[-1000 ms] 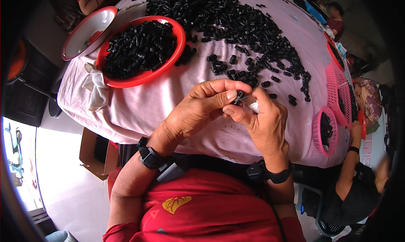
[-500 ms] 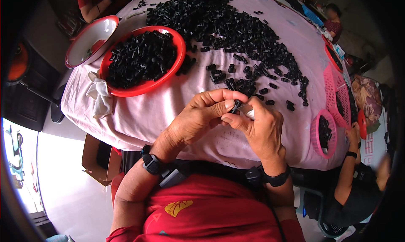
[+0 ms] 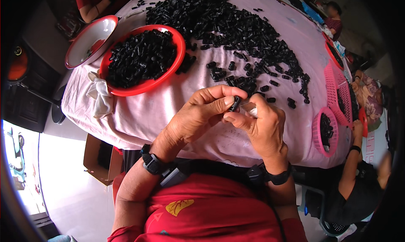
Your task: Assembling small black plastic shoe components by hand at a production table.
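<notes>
Near the middle of the table, my left hand (image 3: 199,112) pinches a small black cylindrical plastic part (image 3: 235,103) between thumb and fingers. Close beside it, my right hand (image 3: 266,126) is closed with a small whitish, shiny scrap (image 3: 252,111) tucked in its fingers; its kind is not clear. The right thumb tip comes near the part's lower end. Just beyond my fingers, loose parts of the same black sort lie in a large pile (image 3: 249,35) on the pink tablecloth (image 3: 177,132).
A red basin (image 3: 145,90) heaped with black parts stands at left, next to a white, red-rimmed basin (image 3: 80,48) and a white cloth (image 3: 100,96). Pink baskets (image 3: 333,136) line the right edge. Other people sit at the far left and right. An open carton (image 3: 99,157) stands below.
My right fingers have drawn slightly away from the black part, which now shows more fully in my left fingers. At right, the other person's arm has shifted slightly.
</notes>
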The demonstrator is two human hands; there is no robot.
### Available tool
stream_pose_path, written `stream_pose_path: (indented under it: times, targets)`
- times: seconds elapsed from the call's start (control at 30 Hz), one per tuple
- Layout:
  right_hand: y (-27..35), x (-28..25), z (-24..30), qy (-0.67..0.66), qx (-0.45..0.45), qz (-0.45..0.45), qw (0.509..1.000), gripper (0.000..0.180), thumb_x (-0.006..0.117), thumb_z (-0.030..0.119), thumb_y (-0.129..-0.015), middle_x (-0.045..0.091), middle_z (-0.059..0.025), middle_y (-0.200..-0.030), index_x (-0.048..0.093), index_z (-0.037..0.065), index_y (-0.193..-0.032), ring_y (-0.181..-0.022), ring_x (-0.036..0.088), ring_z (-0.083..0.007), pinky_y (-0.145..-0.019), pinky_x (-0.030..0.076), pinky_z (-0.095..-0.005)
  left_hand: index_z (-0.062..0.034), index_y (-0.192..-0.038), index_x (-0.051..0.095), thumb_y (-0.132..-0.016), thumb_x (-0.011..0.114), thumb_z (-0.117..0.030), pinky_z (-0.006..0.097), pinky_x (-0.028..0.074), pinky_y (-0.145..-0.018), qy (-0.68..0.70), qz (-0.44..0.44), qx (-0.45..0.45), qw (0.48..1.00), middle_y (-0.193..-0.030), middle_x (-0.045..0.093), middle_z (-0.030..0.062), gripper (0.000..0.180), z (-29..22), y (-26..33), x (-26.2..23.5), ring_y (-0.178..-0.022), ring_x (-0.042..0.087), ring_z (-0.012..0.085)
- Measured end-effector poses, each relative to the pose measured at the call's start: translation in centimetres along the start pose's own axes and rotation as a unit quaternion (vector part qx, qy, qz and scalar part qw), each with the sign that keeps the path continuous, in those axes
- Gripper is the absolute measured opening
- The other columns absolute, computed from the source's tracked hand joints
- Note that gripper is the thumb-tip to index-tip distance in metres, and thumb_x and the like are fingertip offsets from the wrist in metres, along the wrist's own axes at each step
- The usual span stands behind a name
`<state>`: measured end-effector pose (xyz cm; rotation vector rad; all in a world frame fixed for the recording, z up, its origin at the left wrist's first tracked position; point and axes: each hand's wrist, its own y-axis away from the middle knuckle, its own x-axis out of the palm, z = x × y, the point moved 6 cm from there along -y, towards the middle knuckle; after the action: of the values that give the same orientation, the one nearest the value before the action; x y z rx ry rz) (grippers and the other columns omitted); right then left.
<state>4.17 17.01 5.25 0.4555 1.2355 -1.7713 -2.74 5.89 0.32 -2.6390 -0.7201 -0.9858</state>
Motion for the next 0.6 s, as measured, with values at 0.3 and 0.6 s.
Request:
stream_pose_path:
  times: [0.3,0.6]
  targets:
    - [-0.02,0.31,-0.06,0.005,-0.005,0.000,1.000,0.054,0.073,0.057,-0.071,0.059,-0.0078,-0.059,0.053,0.007,-0.069,-0.050,0.061,-0.0252,-0.046,0.046,-0.0345,-0.0006,-0.118,0.059,-0.095,0.057,-0.014,0.022,0.048,-0.074,0.011,0.001,0.012,1.000,-0.096,0.064,0.0001,0.026,0.41,-0.19,0.03,-0.079,0.057,0.0046]
    - [0.03,0.40,-0.05,0.015,-0.009,0.002,1.000,0.052,0.072,0.056,-0.073,0.060,-0.0076,-0.058,0.055,0.007,-0.070,-0.051,0.062,-0.0247,-0.045,0.046,-0.0341,-0.0005,-0.119,0.058,-0.096,0.056,-0.014,0.023,0.049,-0.078,0.003,0.000,0.009,1.000,-0.097,0.063,0.0007,0.027,0.40,-0.08,-0.03,-0.083,0.059,0.0064]
